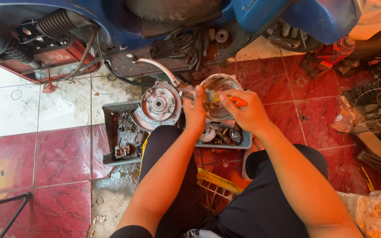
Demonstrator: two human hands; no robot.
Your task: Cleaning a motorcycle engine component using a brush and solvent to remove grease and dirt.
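Hands apart: left hand (194, 111) steadying rounded, shiny metal bowl (217, 96); right hand (247, 112) clamped on orange-handled tool (236, 101) above grey parts tray (111, 132).

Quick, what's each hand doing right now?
Left hand: gripping the rim of the clear bowl.
Right hand: closed on an orange-handled tool.

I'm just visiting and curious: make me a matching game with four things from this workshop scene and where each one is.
Things:
1. bowl-shaped metal cover
2. orange-handled tool
3. round engine casing
4. yellow crate

Places:
A. between the person's knees
B. in the right hand
C. steadied by the left hand
D. left of both hands, over the grey tray

Pairs: 1-C, 2-B, 3-D, 4-A
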